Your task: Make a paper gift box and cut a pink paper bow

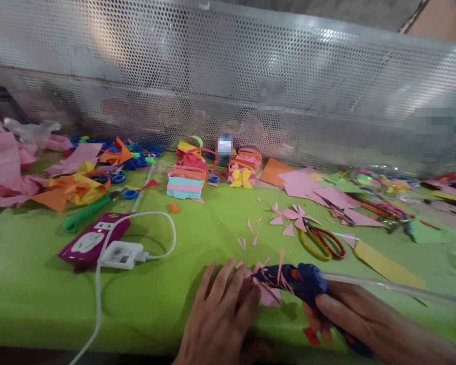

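My right hand (361,319) grips a blue glue gun (306,284) at the table's near edge, its nozzle aimed left at a small pink paper piece (268,295). A clear glue stick (395,290) sticks out of the gun's back toward the right. My left hand (220,317) lies flat on the green table cover (197,223), fingers spread, with the fingertips pressing the pink paper beside the nozzle. Small pink paper scraps (251,238) are scattered just beyond both hands.
Yellow-and-red scissors (322,242) and a pink paper flower (297,217) lie behind the gun. A purple power strip (93,239) with a white charger (121,254) sits left. Small paper boxes (184,185), coloured paper heaps and blue rings fill the back, before a perforated metal wall (228,91).
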`<state>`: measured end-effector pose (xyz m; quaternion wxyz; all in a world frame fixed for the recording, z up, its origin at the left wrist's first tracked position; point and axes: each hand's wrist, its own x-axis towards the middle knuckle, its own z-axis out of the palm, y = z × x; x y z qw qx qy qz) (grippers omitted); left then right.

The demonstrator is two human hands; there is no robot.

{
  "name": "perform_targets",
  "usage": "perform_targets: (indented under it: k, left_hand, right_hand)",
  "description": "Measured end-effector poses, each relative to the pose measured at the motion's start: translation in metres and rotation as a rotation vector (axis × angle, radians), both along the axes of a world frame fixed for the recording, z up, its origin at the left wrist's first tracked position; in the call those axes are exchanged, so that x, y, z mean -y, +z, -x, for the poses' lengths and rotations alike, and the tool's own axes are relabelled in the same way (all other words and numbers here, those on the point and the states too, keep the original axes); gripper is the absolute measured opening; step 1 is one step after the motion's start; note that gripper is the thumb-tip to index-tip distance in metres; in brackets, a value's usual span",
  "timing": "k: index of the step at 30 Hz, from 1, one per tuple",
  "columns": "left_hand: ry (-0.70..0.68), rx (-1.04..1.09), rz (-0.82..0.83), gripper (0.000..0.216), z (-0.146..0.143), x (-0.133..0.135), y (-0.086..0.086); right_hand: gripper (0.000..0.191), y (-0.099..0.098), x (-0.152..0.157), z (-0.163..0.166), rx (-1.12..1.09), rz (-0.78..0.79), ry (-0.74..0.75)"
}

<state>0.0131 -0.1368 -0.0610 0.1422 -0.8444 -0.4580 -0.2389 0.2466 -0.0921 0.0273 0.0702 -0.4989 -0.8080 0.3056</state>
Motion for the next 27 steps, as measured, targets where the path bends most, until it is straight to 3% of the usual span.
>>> perform_targets:
  k: [12,18,24,27]
  left_hand:
    - [-0.003,0.024,0.005,0.067,-0.001,-0.002,0.003]
    - [0.004,0.018,-0.012,0.064,0.000,0.000,-0.001]
    - [-0.002,0.048,-0.031,0.064,-0.001,-0.002,-0.002]
    - [0.000,0.063,-0.064,0.059,-0.001,-0.005,0.003]
  right_hand:
    - [0.050,0.000,0.001,0.004,-0.061,0.058,0.001]
    - [0.056,0.000,0.003,0.003,-0.176,0.201,-0.072]
    - [0.057,0.000,0.006,0.008,-0.195,0.186,-0.123]
    - [0.059,0.000,0.009,-0.010,-0.278,0.048,-0.240]
